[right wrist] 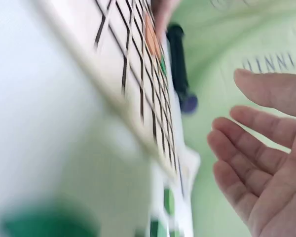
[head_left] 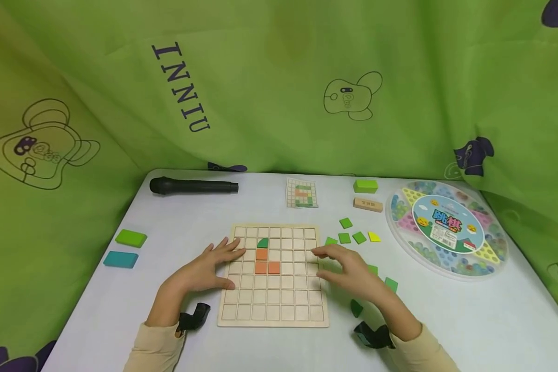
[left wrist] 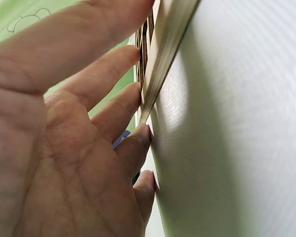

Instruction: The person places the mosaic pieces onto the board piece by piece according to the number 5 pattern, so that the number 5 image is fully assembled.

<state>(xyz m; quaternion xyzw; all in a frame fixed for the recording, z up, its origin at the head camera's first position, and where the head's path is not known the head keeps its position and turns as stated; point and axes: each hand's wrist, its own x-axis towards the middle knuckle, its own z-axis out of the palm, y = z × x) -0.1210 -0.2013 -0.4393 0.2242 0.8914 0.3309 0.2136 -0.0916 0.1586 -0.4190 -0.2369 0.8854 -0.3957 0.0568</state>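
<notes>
A wooden grid board (head_left: 273, 279) is lying flat on the white worktop (head_left: 446, 320), in front of the person and between both hands. 3 orange tiles (head_left: 266, 262) and 1 green tile (head_left: 262, 242) with a rounded corner are seated in its upper squares. The board's left edge is being touched by the left hand (head_left: 204, 271), whose fingers (left wrist: 119, 106) are stretched straight and spread, so this grip is apart and nothing is clasped. The right hand (head_left: 349, 271) is being held just over the board's right edge, fingers (right wrist: 246, 150) relaxed and slightly bent, grip likewise apart and empty.

Loose green tiles (head_left: 352, 238) and 1 yellow tile (head_left: 374, 236) are scattered just right of the board, some partly hidden by the right hand. A pattern card (head_left: 301, 193) is lying beyond the board. A green block (head_left: 366, 185) and a wooden block (head_left: 368, 204) are set near it. A round marble game box (head_left: 448, 227) is sitting at the far right. A black microphone (head_left: 192, 186) is lying at the far left, and 2 flat blocks, green (head_left: 131, 238) and teal (head_left: 121, 259), are placed near the left rim.
</notes>
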